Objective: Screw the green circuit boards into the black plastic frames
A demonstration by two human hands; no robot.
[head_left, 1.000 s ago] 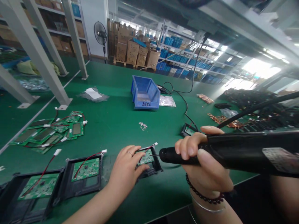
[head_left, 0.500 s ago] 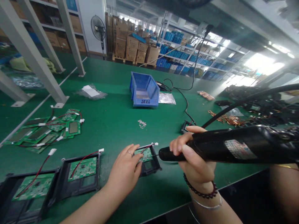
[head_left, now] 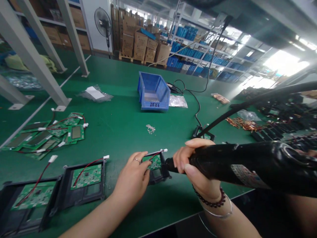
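My right hand (head_left: 195,163) is wrapped round a black electric screwdriver (head_left: 223,165), held almost level with its tip pointing left. The tip meets the right side of a green circuit board (head_left: 156,162), seated in a black plastic housing (head_left: 158,178). My left hand (head_left: 135,172) grips the housing's left side, with thumb and fingers on the board's edge; the fingertips are partly hidden. A red-and-black wire with a white plug leads off the board's top. To the left lie two more housings with boards, one nearer (head_left: 83,181) and one at the corner (head_left: 29,205).
Small screws (head_left: 150,129) lie in a loose pile before a blue bin (head_left: 155,91) marked 25X6. Boards with displays (head_left: 47,134) are heaped at left. Another housing (head_left: 205,134) sits behind the screwdriver, whose thick cable (head_left: 237,110) arches right. Black parts (head_left: 277,115) crowd the far right.
The screwdriver's tip end has moved left, closer against the board, and its rear end has swung lower. My left hand keeps its hold on the housing. The view has shifted slightly.
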